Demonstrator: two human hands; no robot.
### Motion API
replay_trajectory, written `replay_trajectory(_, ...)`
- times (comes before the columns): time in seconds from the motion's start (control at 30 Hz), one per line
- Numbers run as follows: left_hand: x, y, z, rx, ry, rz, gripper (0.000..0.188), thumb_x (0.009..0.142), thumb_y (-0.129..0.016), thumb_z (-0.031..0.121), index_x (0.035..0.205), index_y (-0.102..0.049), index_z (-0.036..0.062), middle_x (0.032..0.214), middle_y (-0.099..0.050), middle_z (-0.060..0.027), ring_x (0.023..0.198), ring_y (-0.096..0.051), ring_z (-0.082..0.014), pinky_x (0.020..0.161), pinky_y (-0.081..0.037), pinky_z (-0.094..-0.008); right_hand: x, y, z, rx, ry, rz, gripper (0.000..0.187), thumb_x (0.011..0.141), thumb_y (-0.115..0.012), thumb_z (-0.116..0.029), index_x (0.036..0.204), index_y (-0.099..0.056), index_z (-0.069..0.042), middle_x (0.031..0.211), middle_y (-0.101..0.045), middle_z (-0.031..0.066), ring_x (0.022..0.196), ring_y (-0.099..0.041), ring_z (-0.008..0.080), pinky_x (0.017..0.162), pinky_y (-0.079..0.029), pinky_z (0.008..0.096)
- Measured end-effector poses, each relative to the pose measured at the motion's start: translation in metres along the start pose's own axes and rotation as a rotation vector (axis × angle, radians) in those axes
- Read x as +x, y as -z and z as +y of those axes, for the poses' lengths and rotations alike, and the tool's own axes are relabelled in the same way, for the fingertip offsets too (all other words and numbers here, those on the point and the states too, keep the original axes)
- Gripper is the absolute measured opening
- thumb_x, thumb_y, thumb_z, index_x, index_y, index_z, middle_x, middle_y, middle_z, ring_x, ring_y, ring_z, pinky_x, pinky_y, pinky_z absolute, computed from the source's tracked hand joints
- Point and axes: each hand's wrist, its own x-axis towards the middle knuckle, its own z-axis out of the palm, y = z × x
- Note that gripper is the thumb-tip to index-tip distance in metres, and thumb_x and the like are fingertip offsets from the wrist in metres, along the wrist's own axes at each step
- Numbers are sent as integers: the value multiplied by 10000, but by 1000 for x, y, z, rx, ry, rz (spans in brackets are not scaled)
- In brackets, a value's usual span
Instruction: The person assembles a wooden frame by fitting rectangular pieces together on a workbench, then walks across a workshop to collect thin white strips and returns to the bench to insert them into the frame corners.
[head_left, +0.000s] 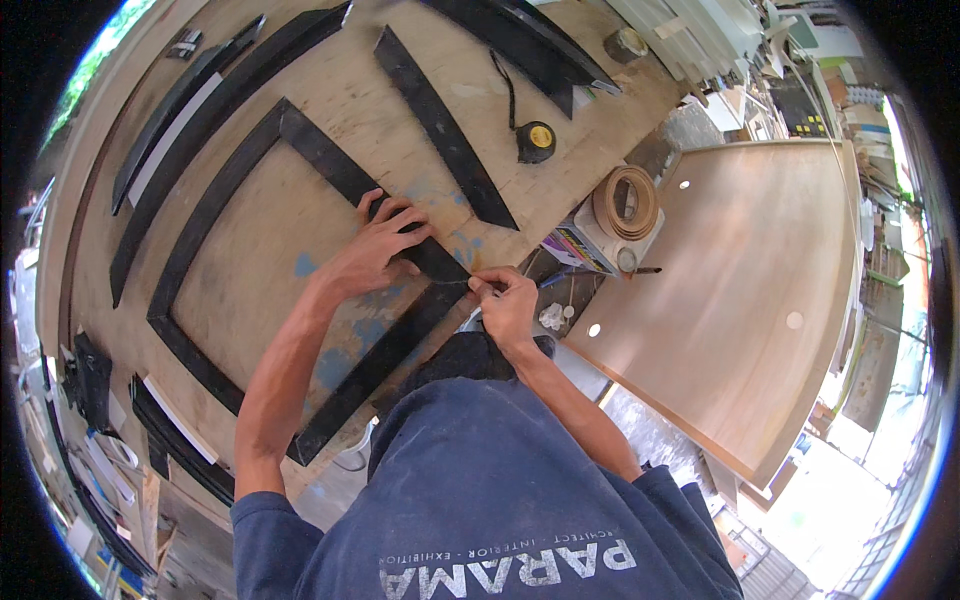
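Note:
A black mitred frame lies on the plywood worktable, with one of its sides at the near left apart from the others. My left hand is closed over the frame's far right bar, its fingers across the top and its thumb on the inner side. At the near right corner, where two bars meet at an angle, my right hand pinches with thumb and forefinger. What lies between those fingertips is too small to make out. A thin line shows along the joint beside them.
A loose black bar and a tape measure lie beyond the frame. Long black strips lie at the left. A roll of brown edging sits on a box at the right, near a large wooden panel.

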Motion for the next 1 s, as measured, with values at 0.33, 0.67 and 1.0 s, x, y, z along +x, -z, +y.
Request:
replay_trajectory(0.33,0,-5,-7,10,24,-48,639,707,-833,253,1302,-646,112,1380,-578,-44,1381,-429,-297,1222,-121,-571,-4,-8,-7,7,-187,69,112,853,-771,-16,894,-757,86,775,-742,126,664,-709,168,597,-549,298)
replay_trajectory(0.67,1,-6,-5,-8,18,-20,628,708,-844,224,1294,-642,120,1366,-577,-34,1365,-442,-295,1202,-106,-564,-6,-23,14,-137,9,245,86,773,-771,-56,798,-758,26,752,-715,205,687,-709,308,665,-529,390)
replay_trajectory(1.0,-1,-7,-9,61,-62,3,605,798,-780,322,1316,-626,51,1341,-564,-72,1333,-434,-313,1192,-95,-559,-10,-34,-4,-178,6,341,45,732,-677,14,754,-712,32,784,-673,220,737,-679,374,699,-527,435)
